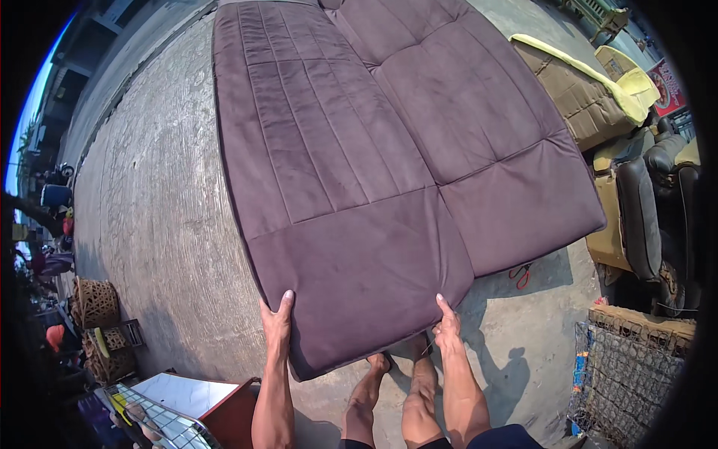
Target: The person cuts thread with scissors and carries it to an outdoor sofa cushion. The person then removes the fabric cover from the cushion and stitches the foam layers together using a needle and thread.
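A large purple-brown upholstered sofa-bed pad (351, 277) stretches away from me, made of two long stitched panels side by side. My left hand (277, 320) grips the left edge of its near end, thumb on the fabric and fingers mostly hidden. At the near right corner of the left panel, my right hand (447, 323) is closed on the edge with its thumb on top. A thin dark strand shows below that hand; what it is I cannot make out. The right panel (516, 209) reaches less far toward me than the left one.
Quilted brown padding with yellow foam (576, 90) and dark seats (639, 217) stand at the right. A wire-mesh spring frame (628, 367) is at lower right. Wicker baskets (96, 303) and a white-topped box (183, 393) lie left. A red cord (523, 278) is on the concrete.
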A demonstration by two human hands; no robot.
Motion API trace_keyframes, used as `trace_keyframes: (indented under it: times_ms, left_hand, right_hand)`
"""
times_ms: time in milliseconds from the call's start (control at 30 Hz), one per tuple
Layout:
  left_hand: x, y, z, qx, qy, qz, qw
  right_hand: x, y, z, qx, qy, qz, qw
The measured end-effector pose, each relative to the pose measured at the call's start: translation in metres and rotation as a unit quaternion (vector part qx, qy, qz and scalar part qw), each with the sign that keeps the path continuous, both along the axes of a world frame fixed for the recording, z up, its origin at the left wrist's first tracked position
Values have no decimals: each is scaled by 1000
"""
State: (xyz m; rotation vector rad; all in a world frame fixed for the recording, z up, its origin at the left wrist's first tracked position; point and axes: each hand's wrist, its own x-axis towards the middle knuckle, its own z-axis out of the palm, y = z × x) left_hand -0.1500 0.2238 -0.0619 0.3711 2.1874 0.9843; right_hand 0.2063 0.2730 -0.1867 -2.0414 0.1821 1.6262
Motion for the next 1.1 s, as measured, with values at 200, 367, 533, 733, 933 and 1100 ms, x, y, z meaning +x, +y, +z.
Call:
trace_keyframes:
  times_ms: [200, 367, 533, 733, 933, 1100]
  left_hand:
    - [-23, -17, -39, 46, -107, -10, 993]
    - [-31, -21, -27, 53, -197, 14, 979]
    - [-58, -28, -23, 23, -242, -66, 968]
    - [-166, -50, 8, -175, -268, -158, 934]
    - [-373, -75, 20, -291, -230, -301, 879]
    - [-536, 41, 47, -297, -113, -163, 934]
  right_hand:
    - [4, -10, -17, 3, 44, 6, 999]
    - [11, -17, -6, -15, 95, -20, 995]
    - [22, -58, 3, 73, -173, 175, 967]
    - [-10, -58, 65, 12, -347, 234, 908]
    - [-213, 59, 186, -9, -414, 361, 836]
    - [-406, 127, 193, 116, -378, 487, 779]
